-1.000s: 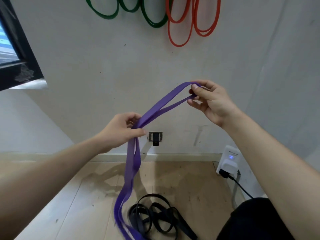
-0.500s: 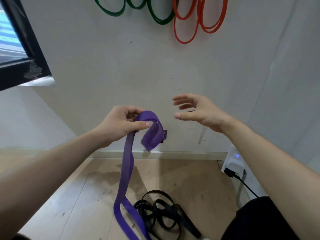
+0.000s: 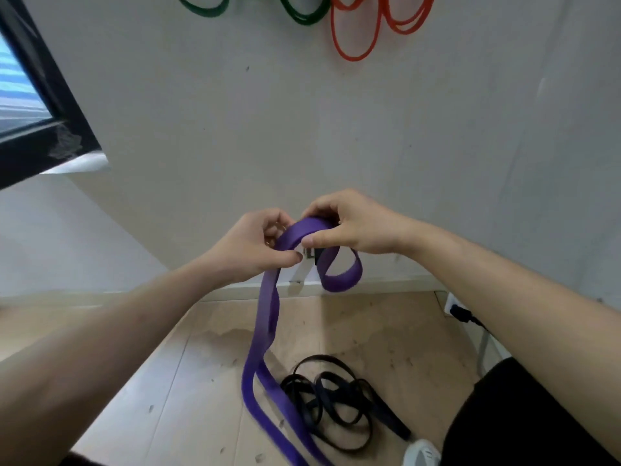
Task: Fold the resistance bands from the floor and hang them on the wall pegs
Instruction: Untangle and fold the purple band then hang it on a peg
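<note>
So the big change: half a second back the right hand [image 3: 349, 227] was hanging open in the air, off the band completely, and now it's come back in and pinched the wide purple rubber resistance band [image 3: 265, 317] right at the top of the fold, thumb underneath and fingers curled over. The left hand [image 3: 255, 247] hasn't let go, it's clenched on the same band just beside the right one, the two hands nearly touching at the centre of the frame.

Between them there's a short loop of purple drooping down below the right hand, and the rest of the band trails down to the wooden floor [image 3: 188, 381] at the bottom centre, so most of it is still loose.

I'd read that as one fold being gathered and the next length about to be pulled up. More folding to go before this one is peg-ready.

The tangled pile of thin black resistance bands [image 3: 336, 401] sits on the floor just right of the purple tail, untouched. Up top the green bands [image 3: 302, 15] and orange bands [image 3: 356, 45] already hang on the wall.
</note>
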The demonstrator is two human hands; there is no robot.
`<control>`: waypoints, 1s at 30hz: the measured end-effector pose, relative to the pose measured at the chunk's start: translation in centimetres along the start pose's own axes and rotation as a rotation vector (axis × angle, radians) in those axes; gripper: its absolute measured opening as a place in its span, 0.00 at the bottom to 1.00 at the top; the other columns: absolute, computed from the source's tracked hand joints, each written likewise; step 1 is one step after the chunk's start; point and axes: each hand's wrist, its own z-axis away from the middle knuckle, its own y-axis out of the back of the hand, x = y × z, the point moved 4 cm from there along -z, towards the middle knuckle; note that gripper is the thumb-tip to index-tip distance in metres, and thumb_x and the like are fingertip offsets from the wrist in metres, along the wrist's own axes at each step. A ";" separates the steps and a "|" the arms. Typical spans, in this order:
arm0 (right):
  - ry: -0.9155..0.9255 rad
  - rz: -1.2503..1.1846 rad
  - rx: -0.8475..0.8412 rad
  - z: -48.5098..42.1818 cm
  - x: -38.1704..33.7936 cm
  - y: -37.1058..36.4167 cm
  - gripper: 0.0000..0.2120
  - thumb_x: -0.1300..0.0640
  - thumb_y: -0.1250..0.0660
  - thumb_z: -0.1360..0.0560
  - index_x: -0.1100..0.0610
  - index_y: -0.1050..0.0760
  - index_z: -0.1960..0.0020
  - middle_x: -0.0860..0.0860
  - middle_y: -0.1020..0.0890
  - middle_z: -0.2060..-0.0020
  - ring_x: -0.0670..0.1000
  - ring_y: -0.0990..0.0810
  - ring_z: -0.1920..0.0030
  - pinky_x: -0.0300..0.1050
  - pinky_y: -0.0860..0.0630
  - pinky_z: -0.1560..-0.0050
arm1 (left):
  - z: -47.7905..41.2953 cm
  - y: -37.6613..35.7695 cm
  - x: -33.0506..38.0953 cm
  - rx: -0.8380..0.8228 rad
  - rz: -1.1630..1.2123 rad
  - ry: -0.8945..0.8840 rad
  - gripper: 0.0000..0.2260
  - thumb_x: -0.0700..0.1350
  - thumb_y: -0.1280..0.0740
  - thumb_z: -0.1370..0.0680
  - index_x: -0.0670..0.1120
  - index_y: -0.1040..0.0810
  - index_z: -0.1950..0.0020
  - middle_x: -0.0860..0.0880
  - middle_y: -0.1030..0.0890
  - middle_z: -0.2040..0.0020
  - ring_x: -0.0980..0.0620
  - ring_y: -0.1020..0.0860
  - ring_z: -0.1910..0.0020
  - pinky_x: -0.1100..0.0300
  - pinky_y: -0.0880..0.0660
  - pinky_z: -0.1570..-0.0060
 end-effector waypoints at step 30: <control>-0.374 -0.639 0.084 2.5 11.6 5.7 0.11 0.60 0.30 0.23 0.57 0.24 0.41 0.54 0.19 0.55 0.52 0.18 0.52 0.48 0.25 0.49 | -0.2 4.1 -0.9 0.160 0.617 0.128 0.11 0.42 0.22 0.34 0.45 0.14 0.52 0.46 0.20 0.63 0.49 0.21 0.62 0.58 0.24 0.55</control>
